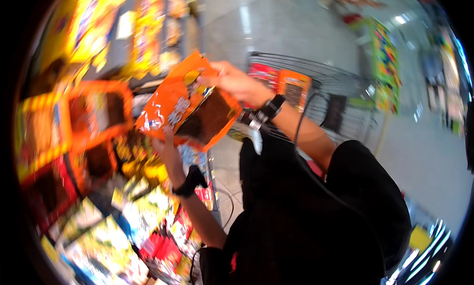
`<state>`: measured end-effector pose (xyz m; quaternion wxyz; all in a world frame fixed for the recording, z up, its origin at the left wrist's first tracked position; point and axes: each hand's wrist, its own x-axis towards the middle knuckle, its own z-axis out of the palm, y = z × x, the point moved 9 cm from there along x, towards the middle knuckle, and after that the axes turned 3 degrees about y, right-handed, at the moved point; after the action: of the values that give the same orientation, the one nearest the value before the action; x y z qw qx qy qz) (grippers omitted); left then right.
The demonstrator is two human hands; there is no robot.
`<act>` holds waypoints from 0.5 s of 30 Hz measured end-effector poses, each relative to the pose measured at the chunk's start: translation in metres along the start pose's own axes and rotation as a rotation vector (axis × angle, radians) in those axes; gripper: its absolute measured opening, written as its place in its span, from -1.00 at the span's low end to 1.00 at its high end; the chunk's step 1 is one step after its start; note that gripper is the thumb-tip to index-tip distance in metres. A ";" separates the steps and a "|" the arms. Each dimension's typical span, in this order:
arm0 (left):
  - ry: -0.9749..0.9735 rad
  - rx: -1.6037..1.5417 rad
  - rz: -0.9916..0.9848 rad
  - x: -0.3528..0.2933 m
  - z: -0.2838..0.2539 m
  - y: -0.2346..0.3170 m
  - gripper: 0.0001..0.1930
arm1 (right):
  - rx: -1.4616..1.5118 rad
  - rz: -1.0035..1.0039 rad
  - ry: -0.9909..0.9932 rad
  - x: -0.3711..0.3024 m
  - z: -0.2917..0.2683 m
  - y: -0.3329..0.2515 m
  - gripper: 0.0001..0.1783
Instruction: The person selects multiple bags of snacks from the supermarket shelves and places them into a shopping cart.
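Observation:
An orange plastic food bag (163, 100) with a see-through window on dark brown contents is held up, tilted, between my two hands. My right hand (237, 83) grips its upper right edge, thumb lying over the front. At the lower left edge, my left hand (169, 149) holds the bag with a finger on its front face; motion blurs these fingers. Similar orange bags (96, 112) stand on the shelf just left of the held one.
A wire shopping cart (331, 77) stands on the right, with a red pack (264, 73) and another orange bag (295, 89) inside. Shelves of yellow packs (94, 23) run along the far left. Colourful packets (153, 206) fill the near left. Beyond the cart is a green display (385, 62).

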<state>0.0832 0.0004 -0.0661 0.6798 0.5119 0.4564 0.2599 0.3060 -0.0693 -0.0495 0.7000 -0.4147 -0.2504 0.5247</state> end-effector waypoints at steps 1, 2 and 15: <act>-0.135 0.240 -0.137 -0.006 0.004 -0.025 -0.47 | 0.119 0.046 0.090 -0.026 -0.018 0.002 -0.63; -0.284 0.304 -0.034 -0.022 0.041 -0.020 -0.43 | 0.202 0.061 0.230 -0.054 -0.041 0.006 -0.63; -0.810 0.243 -0.704 -0.121 0.294 -0.231 -0.53 | 0.194 0.454 1.023 -0.389 -0.224 0.117 -0.24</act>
<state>0.2632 -0.3120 -0.2214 0.7829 0.4623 0.3288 -0.2555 0.2940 -0.4943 -0.2340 0.6369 -0.5932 0.2653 0.4149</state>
